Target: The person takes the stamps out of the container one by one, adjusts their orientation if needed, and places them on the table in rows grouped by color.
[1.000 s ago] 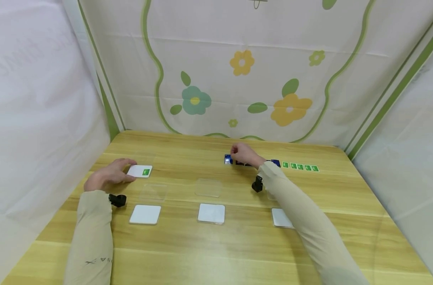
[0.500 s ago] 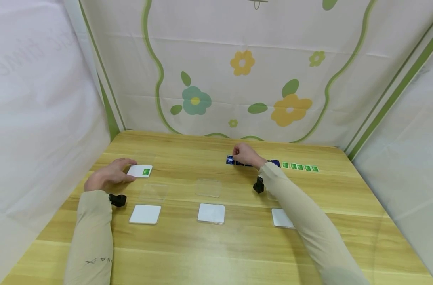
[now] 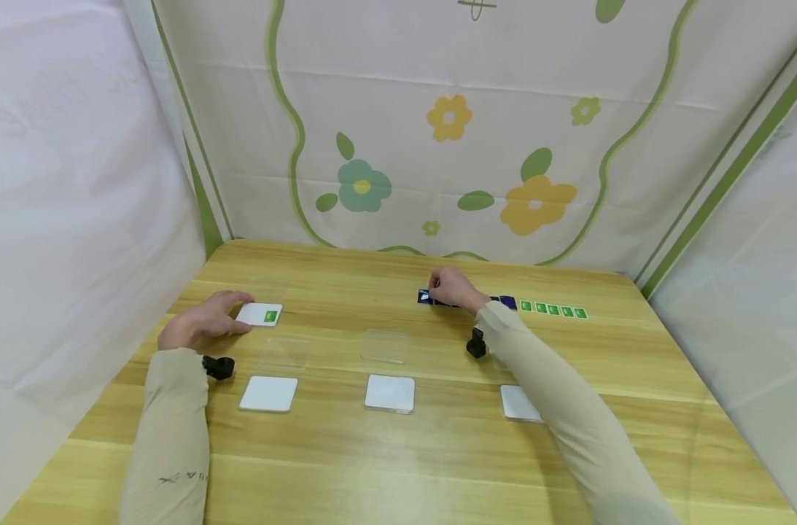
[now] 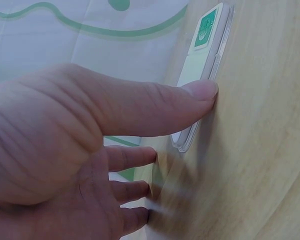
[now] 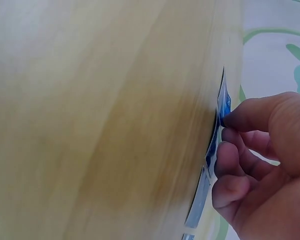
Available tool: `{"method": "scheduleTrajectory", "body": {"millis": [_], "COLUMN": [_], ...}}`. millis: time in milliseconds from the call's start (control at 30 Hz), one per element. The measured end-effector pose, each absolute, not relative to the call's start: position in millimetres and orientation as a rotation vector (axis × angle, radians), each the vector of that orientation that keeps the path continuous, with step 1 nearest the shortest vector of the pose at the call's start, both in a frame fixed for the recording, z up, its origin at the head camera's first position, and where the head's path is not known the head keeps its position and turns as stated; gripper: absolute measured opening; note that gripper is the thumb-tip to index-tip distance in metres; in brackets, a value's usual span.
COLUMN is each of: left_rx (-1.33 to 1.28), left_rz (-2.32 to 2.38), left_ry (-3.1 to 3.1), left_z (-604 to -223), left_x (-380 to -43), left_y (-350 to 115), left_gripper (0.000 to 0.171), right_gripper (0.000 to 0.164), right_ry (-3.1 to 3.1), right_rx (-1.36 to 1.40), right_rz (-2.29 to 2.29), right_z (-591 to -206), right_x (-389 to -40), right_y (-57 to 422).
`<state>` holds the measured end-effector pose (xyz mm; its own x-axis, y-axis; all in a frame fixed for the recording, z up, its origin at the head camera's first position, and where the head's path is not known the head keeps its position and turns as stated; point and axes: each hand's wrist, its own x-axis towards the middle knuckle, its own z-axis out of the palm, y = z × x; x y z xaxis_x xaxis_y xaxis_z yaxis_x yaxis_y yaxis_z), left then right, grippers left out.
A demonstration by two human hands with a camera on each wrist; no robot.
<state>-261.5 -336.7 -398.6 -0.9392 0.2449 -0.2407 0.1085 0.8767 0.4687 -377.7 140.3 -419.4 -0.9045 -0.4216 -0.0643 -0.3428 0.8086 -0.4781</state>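
My left hand (image 3: pixel 204 317) rests at the far left, thumb and index finger gripping opposite edges of a flat white rounded case (image 3: pixel 259 313). A small green sticker (image 4: pixel 205 27) lies on the case's white face, near its right side. In the left wrist view the thumb presses the case's near edge, and the other fingertips are down by the tabletop. At the back of the table my right hand (image 3: pixel 455 286) pinches a small shiny blue sticker (image 5: pixel 225 102) between thumb and index finger. That sticker is at the left end of a blue row, partly hidden by the hand.
Further blue stickers (image 3: pixel 508 302) and a row of several green stickers (image 3: pixel 553 309) run rightward. Three white cases, at left (image 3: pixel 269 394), middle (image 3: pixel 389 392) and right (image 3: pixel 518 402), lie nearer. Clear covers (image 3: pixel 384 345) lie behind them. A fabric wall (image 3: pixel 398 146) borders the table.
The blue sticker at the right fingertips has shifted very slightly right, along with the hand. The left hand keeps its grip on the white case; the head view has moved a little.
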Motion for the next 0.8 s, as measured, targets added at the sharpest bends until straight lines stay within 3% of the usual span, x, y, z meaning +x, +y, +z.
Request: {"method": "scheduleTrajectory", "body": {"millis": [800], "left_rx": [0.239], "left_rz": [0.679], "left_ry": [2.741], "left_z": [-398.6], "left_x": [-260.3], "left_y": [-338.0], "left_gripper": [0.065], "right_gripper": [0.013], "right_ry": [2.788], "right_rx": [-0.543], "right_rz": [-0.765], "right_z": [-410.7], "right_x": [-375.2], "right_y": [140.4]}}
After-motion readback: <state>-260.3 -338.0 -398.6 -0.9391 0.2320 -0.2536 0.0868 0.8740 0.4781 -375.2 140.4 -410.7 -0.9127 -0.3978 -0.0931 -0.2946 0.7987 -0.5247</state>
